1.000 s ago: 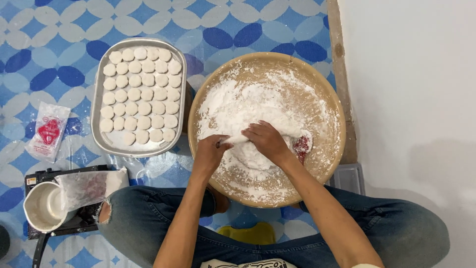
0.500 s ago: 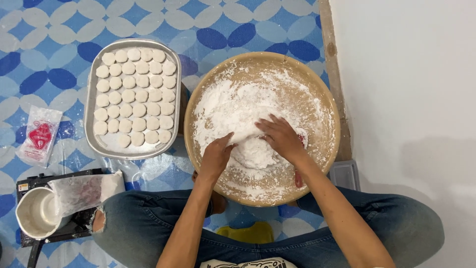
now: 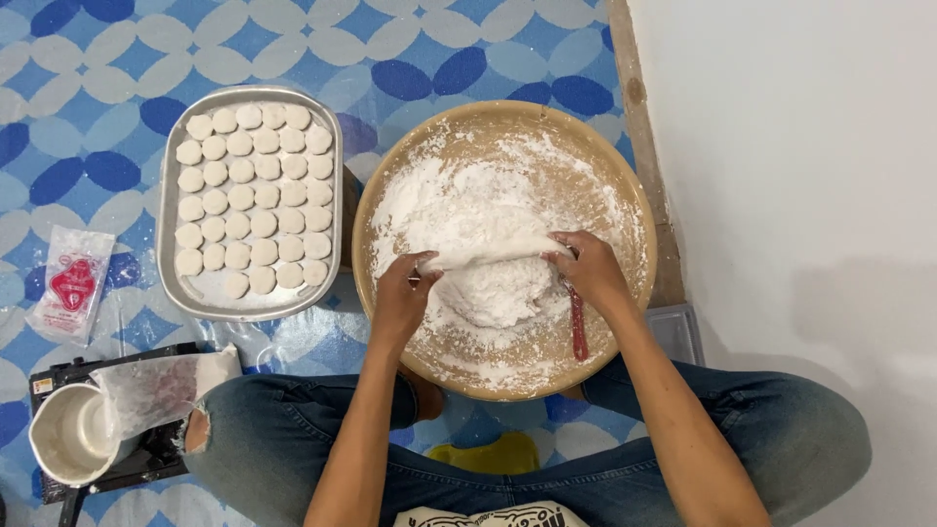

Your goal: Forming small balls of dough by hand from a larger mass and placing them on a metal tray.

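A round wooden tray (image 3: 625, 195), dusted with white flour, lies on the floor in front of me. On it sits a lump of white dough (image 3: 500, 288). A stretched roll of dough (image 3: 488, 252) spans between my two hands above the lump. My left hand (image 3: 402, 298) pinches its left end, and my right hand (image 3: 588, 268) grips its right end. A red tool (image 3: 578, 327) lies on the tray by my right wrist.
A metal tray (image 3: 205, 293) with several round white dough pieces sits to the left. A small plastic packet (image 3: 71, 283) lies further left. A white pot (image 3: 61, 437) on a small stove and a plastic bag (image 3: 161, 387) sit by my left knee. A white wall (image 3: 800, 146) stands at right.
My hands were together pressing on the dough lump. They have moved apart, drawing a roll of dough out between them.
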